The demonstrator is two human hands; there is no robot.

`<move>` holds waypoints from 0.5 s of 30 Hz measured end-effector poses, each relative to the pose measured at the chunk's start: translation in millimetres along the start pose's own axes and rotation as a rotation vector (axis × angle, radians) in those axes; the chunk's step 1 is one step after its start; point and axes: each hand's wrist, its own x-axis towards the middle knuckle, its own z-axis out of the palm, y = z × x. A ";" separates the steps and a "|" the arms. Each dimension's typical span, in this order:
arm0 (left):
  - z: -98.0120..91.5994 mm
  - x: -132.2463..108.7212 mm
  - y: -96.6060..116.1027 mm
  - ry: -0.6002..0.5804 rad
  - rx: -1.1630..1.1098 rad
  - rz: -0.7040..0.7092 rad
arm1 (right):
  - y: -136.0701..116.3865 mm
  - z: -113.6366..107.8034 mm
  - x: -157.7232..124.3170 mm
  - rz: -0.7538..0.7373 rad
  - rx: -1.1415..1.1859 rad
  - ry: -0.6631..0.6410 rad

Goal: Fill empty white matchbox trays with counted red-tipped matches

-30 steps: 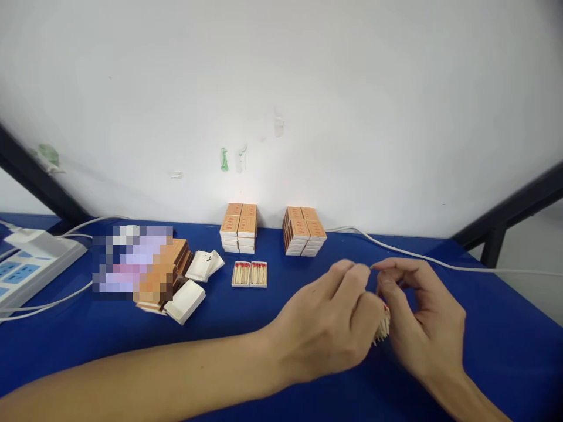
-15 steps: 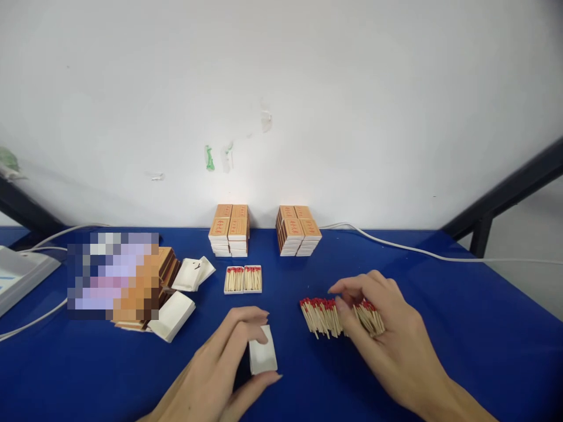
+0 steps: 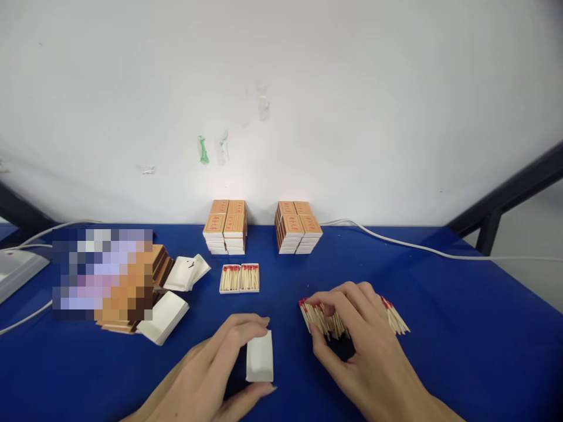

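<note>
An empty white matchbox tray lies upright on the blue table. My left hand is closed around it, with fingertips at its far end and the thumb at its near end. To the right, my right hand reaches over a loose row of red-headed matches. Its index finger is by the match heads and its thumb by the stick ends at the row's left side; the palm hides the middle of the row. Beyond my left hand, two trays filled with matches sit side by side.
Two stacks of orange matchboxes, a left stack and a right stack, stand near the wall. At left are several empty white trays and brown matchbox sleeves beside a blurred patch. A white cable runs along the back right.
My right hand has moved left along the match row, uncovering matches at its right end. The left index finger has lifted out of the tray toward its far edge. The view has shifted slightly.
</note>
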 end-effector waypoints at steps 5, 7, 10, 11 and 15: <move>1.4 -0.9 -2.0 -0.025 0.025 0.037 | -0.4 -0.1 -2.9 0.015 0.003 -0.016; 0.4 -1.5 -1.5 -0.027 0.040 0.049 | 0.4 -0.7 -2.6 0.030 0.003 -0.025; -2.2 -1.5 0.9 -0.006 0.062 0.053 | 0.6 -0.5 -0.4 0.042 -0.011 -0.023; -3.0 -1.1 1.8 0.004 0.067 0.054 | 0.1 -0.1 0.5 0.045 -0.016 -0.024; -5.1 1.1 5.4 0.022 0.068 0.066 | -3.6 2.8 3.2 0.056 -0.036 -0.022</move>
